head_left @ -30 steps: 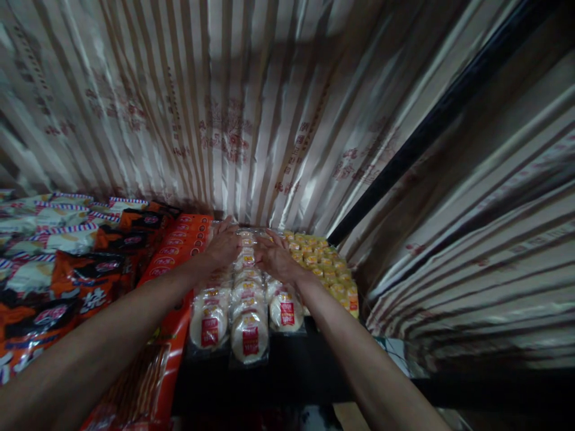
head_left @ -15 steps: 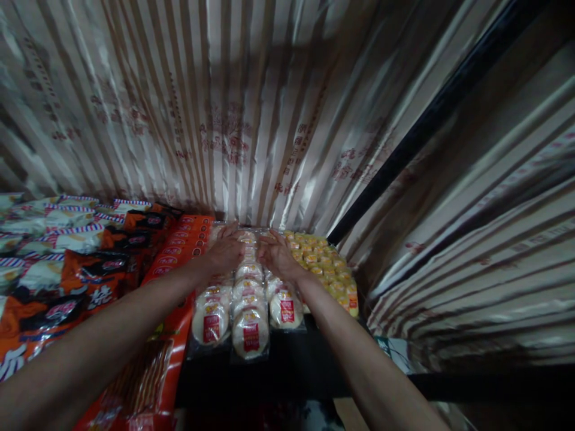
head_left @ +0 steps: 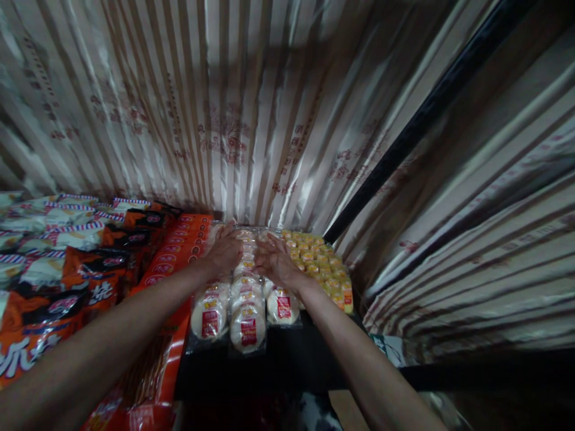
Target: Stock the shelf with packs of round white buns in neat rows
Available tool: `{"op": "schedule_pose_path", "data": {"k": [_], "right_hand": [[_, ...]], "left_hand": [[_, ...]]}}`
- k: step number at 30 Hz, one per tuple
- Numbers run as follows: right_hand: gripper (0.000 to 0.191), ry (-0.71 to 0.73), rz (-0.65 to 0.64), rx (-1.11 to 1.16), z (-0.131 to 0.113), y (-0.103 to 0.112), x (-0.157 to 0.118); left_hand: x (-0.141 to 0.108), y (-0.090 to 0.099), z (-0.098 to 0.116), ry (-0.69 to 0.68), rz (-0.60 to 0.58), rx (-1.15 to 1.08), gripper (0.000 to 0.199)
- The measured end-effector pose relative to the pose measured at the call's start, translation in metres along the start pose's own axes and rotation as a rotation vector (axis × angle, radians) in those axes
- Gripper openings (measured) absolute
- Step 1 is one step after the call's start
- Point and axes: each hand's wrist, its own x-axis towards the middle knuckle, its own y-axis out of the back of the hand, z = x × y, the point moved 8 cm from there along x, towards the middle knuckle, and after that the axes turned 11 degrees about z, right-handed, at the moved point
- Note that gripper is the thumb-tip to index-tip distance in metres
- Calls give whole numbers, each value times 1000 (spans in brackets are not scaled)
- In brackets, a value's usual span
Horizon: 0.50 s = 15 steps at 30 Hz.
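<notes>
Three rows of round white cakes or crackers [head_left: 248,326] in clear wrappers with red labels lie overlapped on a black shelf [head_left: 269,365]. Over the left row rests my left hand [head_left: 223,251], its fingers stretched toward the back and spread. My right hand [head_left: 275,260] lies over the right row with its fingers apart and pointing toward the middle row. Both hands seem to touch the wrappers, and neither grips a pack. They cover parts of the outer rows.
Small yellow wrapped packs [head_left: 318,260] fill the shelf's right end. Long orange packs [head_left: 177,251] of brown sticks lie to the left, beside orange and black snack bags [head_left: 96,272]. Striped sheeting [head_left: 251,108] hangs behind, and a black post [head_left: 404,137] slants up at the right.
My right hand has drawn slightly toward me, with its fingers now more visibly spread. My left hand stays over the left row. The view has shifted slightly.
</notes>
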Motion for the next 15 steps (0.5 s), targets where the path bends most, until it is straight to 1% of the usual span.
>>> {"op": "schedule_pose_path", "data": {"k": [4, 6, 9, 12, 15], "right_hand": [[7, -60, -72, -21, 2, -3, 1], [9, -74, -84, -60, 1, 2, 1], [17, -55, -87, -115, -6, 11, 0], [19, -35, -104, -89, -10, 14, 0], [15, -46, -101, -23, -7, 11, 0]], "left_hand": [[-1, -2, -1, 18, 6, -14, 15], [-1, -3, -2, 21, 1, -13, 15], [-1, -2, -1, 9, 0, -1, 15], [-1, -2, 1, 4, 5, 8, 16], [0, -3, 1, -5, 13, 13, 17]]}}
